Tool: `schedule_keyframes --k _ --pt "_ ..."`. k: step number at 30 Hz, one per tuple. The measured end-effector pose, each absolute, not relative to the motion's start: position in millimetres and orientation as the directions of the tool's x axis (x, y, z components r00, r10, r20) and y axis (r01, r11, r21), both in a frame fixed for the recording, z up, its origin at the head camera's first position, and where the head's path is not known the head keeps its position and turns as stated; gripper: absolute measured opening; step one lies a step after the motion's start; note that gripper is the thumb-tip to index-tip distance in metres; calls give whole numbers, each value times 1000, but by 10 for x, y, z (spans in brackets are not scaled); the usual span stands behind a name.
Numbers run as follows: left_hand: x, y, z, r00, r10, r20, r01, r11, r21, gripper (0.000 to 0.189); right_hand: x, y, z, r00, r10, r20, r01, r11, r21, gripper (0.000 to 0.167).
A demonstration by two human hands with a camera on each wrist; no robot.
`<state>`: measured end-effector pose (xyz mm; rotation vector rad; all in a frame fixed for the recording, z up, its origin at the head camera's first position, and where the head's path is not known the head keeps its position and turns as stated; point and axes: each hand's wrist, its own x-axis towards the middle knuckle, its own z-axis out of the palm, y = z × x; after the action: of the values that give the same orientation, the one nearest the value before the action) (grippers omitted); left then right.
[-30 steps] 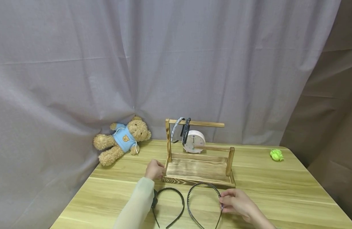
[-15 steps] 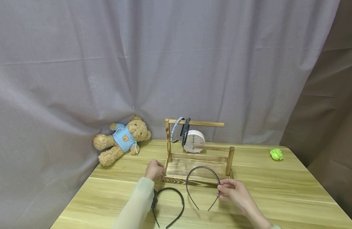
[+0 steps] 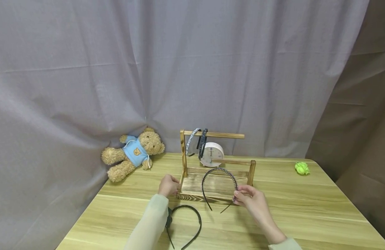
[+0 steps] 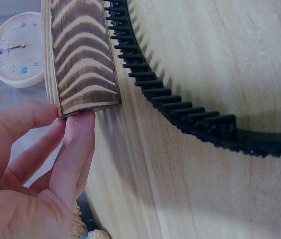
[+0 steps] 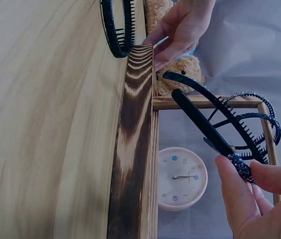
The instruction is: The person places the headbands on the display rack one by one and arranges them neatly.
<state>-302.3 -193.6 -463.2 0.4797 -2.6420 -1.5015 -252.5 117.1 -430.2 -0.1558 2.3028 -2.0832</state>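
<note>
Right hand [image 3: 249, 198] is pinching toothed headband [image 3: 218, 171] above wooden rack [image 3: 216, 185] | left hand [image 3: 169, 185] is gripping rack corner | second headband [image 3: 192, 210] is lying on surface [image 3: 305, 211]

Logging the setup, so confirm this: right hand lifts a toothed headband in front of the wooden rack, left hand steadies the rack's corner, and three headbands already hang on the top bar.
Not quite: two headbands hang on the top bar, not three, as the head view shows. The right hand does lift the toothed headband before the wooden rack, and the left hand steadies its corner.
</note>
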Motion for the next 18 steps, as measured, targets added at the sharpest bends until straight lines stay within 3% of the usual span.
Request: schedule_keyframes --k 18 --pt "-2999 -1935 -4604 -950 -293 -106 -243 484 841 9 -2618 991 -4265 -993 -6 117 -117 82 -990 33"
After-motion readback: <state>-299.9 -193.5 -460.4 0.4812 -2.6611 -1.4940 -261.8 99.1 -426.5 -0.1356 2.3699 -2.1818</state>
